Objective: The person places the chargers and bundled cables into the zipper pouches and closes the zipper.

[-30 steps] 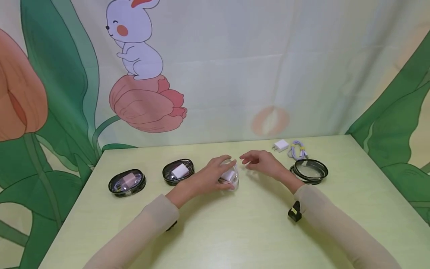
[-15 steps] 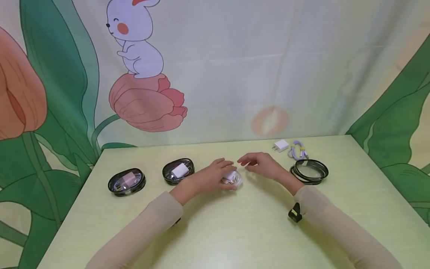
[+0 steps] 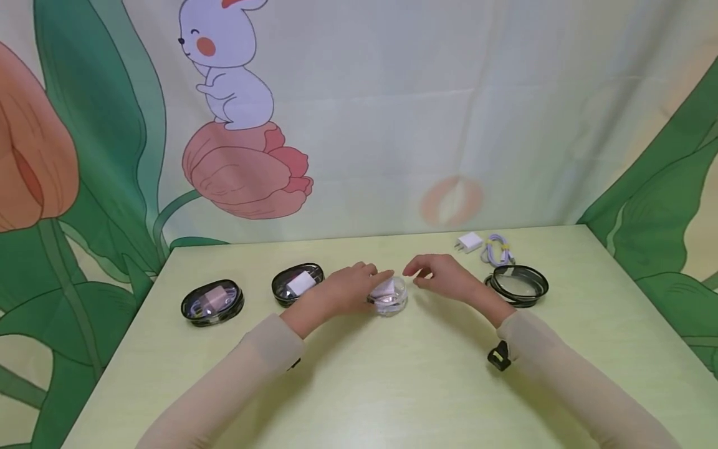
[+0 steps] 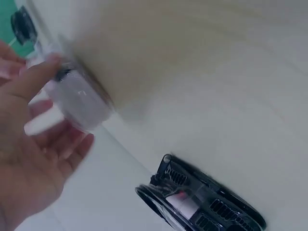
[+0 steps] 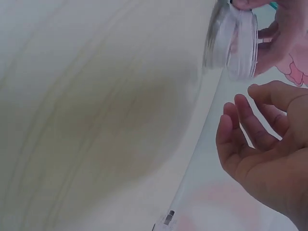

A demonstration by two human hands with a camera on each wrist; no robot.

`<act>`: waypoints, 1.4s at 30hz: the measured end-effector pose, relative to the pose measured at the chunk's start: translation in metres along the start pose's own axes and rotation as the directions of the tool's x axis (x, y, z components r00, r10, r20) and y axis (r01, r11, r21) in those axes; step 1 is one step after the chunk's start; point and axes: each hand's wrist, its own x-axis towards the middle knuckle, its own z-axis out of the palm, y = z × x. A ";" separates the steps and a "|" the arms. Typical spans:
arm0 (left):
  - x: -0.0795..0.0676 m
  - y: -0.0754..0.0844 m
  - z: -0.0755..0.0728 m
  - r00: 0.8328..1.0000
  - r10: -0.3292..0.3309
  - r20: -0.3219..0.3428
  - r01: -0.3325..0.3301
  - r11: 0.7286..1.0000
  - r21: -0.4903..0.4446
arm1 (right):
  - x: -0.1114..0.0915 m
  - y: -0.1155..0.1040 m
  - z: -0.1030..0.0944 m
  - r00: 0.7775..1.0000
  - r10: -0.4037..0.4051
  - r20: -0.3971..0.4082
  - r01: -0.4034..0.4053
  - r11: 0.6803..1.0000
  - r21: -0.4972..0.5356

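Note:
Near the middle of the table, my left hand [image 3: 344,290] holds the left side of a small clear plastic case [image 3: 394,298]. A white charger block and a light cable show inside it. In the left wrist view the thumb lies at the near edge of the clear case [image 4: 82,98], with the other fingers behind it. My right hand [image 3: 443,274] hovers just right of the case, fingers loosely bent, holding nothing. From the right wrist view, a gap shows between its fingertips [image 5: 240,98] and the case.
Two black-rimmed oval cases with chargers stand to the left, one with a pink block [image 3: 215,300], one with a white block [image 3: 301,284]. At right are an open black-rimmed case [image 3: 518,302], a white charger [image 3: 469,242] and a coiled lilac cable [image 3: 489,252]. A printed curtain [image 3: 381,156] hangs behind.
The clear case has turned from tilted to flatter in my left hand and moved slightly right. My right hand came a little closer, then drew back slightly to the right.

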 end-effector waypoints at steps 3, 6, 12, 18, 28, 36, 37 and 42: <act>0.001 0.005 0.003 0.997 -0.037 -0.062 0.041 0.997 0.065 | -0.001 -0.003 0.003 1.000 0.022 0.013 -0.022 0.999 -0.031; 0.001 0.008 0.008 0.993 -0.036 -0.114 0.045 0.996 0.077 | -0.002 -0.004 0.008 0.998 0.045 0.049 -0.042 0.997 -0.070; -0.001 0.011 0.012 0.995 0.037 -0.097 -0.043 0.998 -0.055 | -0.010 -0.016 0.023 0.980 0.164 0.109 -0.147 0.978 -0.150; -0.001 0.015 0.012 0.994 0.009 -0.113 -0.019 0.995 -0.095 | -0.012 -0.035 0.038 0.941 0.337 0.014 -0.325 0.918 -0.226; 0.004 0.020 0.011 0.994 -0.096 -0.054 0.088 0.987 -0.136 | -0.011 -0.037 0.039 0.947 0.321 0.004 -0.313 0.924 -0.220; 0.005 0.019 0.010 0.995 -0.079 -0.063 0.070 0.989 -0.128 | -0.016 -0.033 0.026 0.972 0.232 0.026 -0.221 0.950 -0.223; 0.005 0.019 0.010 0.995 -0.078 -0.065 0.069 0.990 -0.127 | -0.015 -0.033 0.026 0.974 0.224 0.024 -0.213 0.952 -0.220; 0.005 0.019 0.010 0.995 -0.079 -0.061 0.070 0.988 -0.139 | -0.013 -0.034 0.032 0.969 0.247 0.012 -0.238 0.944 -0.227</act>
